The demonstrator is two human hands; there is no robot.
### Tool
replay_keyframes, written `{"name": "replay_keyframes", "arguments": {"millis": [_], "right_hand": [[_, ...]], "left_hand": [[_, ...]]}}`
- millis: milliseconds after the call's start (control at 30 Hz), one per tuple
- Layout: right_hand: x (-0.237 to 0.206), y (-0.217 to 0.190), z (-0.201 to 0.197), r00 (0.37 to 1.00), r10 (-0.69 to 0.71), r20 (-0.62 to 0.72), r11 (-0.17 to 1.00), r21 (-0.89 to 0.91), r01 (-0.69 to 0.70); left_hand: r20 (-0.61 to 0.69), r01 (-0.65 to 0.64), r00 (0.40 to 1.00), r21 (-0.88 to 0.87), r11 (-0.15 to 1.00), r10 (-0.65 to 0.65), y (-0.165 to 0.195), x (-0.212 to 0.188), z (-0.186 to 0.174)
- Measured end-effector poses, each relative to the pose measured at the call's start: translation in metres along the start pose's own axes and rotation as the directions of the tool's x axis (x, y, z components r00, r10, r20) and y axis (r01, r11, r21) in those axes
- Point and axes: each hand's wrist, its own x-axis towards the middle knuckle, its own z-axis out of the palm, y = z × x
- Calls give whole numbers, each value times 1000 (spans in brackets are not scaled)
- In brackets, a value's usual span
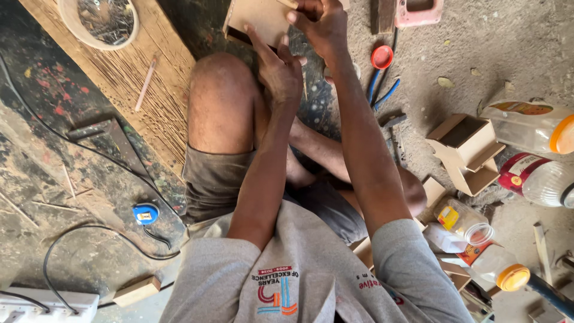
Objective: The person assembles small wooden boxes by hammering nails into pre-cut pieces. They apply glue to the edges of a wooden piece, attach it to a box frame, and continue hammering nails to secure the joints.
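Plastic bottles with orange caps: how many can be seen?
2. One bottle lies at the right edge; the other bottle lies lower right, near the person's sleeve. More may be hidden in the clutter.
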Motion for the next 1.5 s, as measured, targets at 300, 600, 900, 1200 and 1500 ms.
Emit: {"name": "replay_keyframes", "arguments": {"millis": [300,600,900,1200,1500], "right_hand": [[-7,4,6,998,-62,-1,998,-21,62],[4,9,6,1000,8,29,991,135,-12],[-7,-3,37,998,51,-44,989,138,-44],[-2,-9,47,994,109,-20,994,29,-108],[0,-6,47,995,60,-77,993,-101,-67]], "left_hand": [[55,127,991,-173,977,-119,3,-3,-12],[190,175,979,-601,779,-74,-14,9,-22],[-15,204,974,-376,904,-226,-2,44,-34],[-94,168,978,-168,971,-185,-11,98,-27],[-55,193,970,-409,892,-235,-9,98,-23]]}}
